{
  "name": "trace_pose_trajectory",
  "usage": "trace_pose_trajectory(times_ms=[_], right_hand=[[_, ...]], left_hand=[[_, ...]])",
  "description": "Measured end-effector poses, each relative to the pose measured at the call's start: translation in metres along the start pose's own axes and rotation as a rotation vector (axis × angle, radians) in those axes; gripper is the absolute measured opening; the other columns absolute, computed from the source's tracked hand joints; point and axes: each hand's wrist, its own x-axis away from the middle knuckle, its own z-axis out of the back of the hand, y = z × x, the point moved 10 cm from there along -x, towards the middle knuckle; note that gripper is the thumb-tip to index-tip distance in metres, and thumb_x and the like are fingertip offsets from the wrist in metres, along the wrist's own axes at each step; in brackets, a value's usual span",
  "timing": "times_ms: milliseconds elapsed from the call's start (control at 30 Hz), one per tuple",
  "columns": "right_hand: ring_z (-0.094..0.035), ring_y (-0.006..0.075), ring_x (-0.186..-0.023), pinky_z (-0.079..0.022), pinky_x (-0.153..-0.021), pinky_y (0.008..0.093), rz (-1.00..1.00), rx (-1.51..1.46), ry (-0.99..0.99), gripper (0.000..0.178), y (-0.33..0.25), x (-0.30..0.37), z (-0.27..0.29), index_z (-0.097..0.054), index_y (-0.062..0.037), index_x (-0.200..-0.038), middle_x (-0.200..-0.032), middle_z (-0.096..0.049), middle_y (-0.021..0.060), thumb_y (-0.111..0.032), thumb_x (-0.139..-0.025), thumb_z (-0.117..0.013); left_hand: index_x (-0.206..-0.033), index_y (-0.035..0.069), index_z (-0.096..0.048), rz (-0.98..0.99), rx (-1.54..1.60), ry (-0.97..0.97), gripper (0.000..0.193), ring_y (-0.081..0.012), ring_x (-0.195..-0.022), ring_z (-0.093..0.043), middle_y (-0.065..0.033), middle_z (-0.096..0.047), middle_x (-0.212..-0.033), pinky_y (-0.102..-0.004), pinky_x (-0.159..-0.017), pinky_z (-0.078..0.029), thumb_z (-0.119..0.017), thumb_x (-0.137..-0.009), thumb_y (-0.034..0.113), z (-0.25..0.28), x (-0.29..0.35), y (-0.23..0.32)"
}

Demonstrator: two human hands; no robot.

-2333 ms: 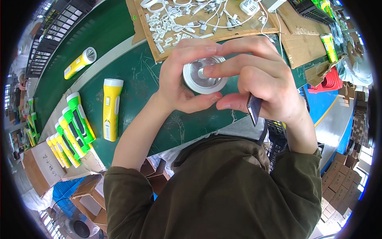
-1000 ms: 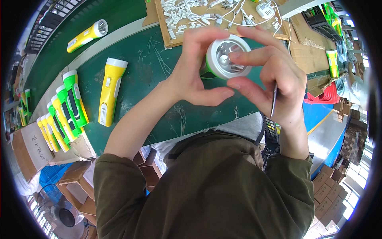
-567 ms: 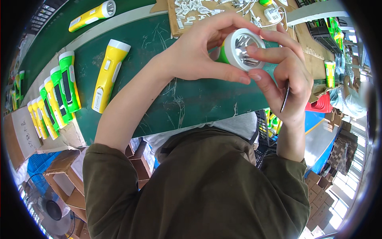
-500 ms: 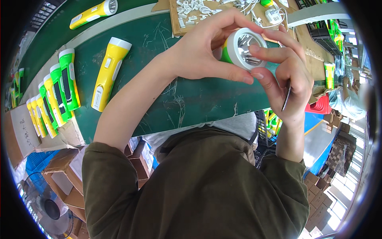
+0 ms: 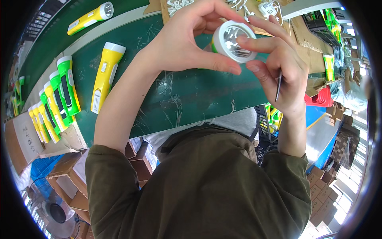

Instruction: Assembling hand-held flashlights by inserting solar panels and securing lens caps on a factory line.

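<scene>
A flashlight (image 5: 230, 35) with a white rim and a shiny reflector is held above the bench, its lens end turned toward me. My left hand (image 5: 179, 46) is wrapped round its head, fingers over the far side and thumb below; the body is mostly hidden. The index fingertip of my right hand (image 5: 287, 65) lies over the lens, with the thumb beside the lower rim. Tucked in the curled fingers of that hand is a thin dark tool (image 5: 278, 85), whose kind I cannot make out. A yellow flashlight (image 5: 106, 75) lies left of my left forearm.
Several yellow and green flashlights (image 5: 67, 85) line the bench's left edge. Another yellow flashlight (image 5: 89, 19) lies at the far left. A cardboard tray (image 5: 166, 14) holds white plugs and cables at the back. One flashlight (image 5: 329, 67) stands at right; a fan (image 5: 55, 213) is lower left.
Both hands and the held flashlight have shifted left and slightly up in the picture. The thumbs, close together before, are now farther apart. The surroundings have shifted slightly with the view.
</scene>
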Motion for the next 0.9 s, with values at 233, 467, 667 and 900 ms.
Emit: trace_pose_trajectory(times_ms=[233,467,667,900], right_hand=[[-0.059,0.0421,-0.116,-0.047,-0.096,0.0516,0.014,-0.109,0.071,0.04,0.005,0.004,0.001,-0.037,-0.0061,-0.068,-0.101,-0.071,0.0149,-0.001,-0.074,-0.075],[-0.06,0.0362,-0.117,-0.039,-0.105,0.0522,-0.184,-0.151,-0.115,0.027,0.025,0.012,-0.004,-0.049,-0.0065,-0.069,-0.1,-0.072,0.0053,-0.01,-0.076,-0.075],[-0.06,0.0385,-0.115,-0.039,-0.104,0.0522,0.008,0.001,0.018,0.023,-0.002,0.0,0.014,-0.053,-0.0066,-0.072,-0.104,-0.07,0.0045,-0.01,-0.076,-0.076],[-0.062,0.0374,-0.111,-0.049,-0.095,0.0478,-0.02,-0.251,0.124,0.026,0.01,0.006,0.011,-0.05,-0.0042,-0.074,-0.105,-0.07,0.0081,-0.01,-0.075,-0.076]], left_hand=[[-0.124,0.003,-0.051,0.005,-0.236,0.047,0.071,-0.0175,-0.112,-0.057,-0.0109,-0.056,-0.122,-0.0308,-0.095,-0.046,-0.089,-0.064,0.003,-0.005,0.0,0.01],[-0.132,-0.002,-0.048,0.025,-0.332,-0.031,0.081,-0.02,-0.116,-0.056,-0.012,-0.053,-0.127,-0.0314,-0.098,-0.045,-0.089,-0.062,0.003,-0.018,-0.006,0.023],[-0.133,-0.003,-0.047,0.2,-0.097,0.006,0.084,-0.0213,-0.119,-0.056,-0.0138,-0.056,-0.128,-0.0341,-0.101,-0.046,-0.09,-0.061,0.001,0.0,0.002,0.0],[-0.123,0.0,-0.051,0.096,-0.176,0.041,0.079,-0.0197,-0.115,-0.058,-0.0125,-0.058,-0.123,-0.0344,-0.098,-0.048,-0.092,-0.056,-0.002,0.004,0.001,0.0]])
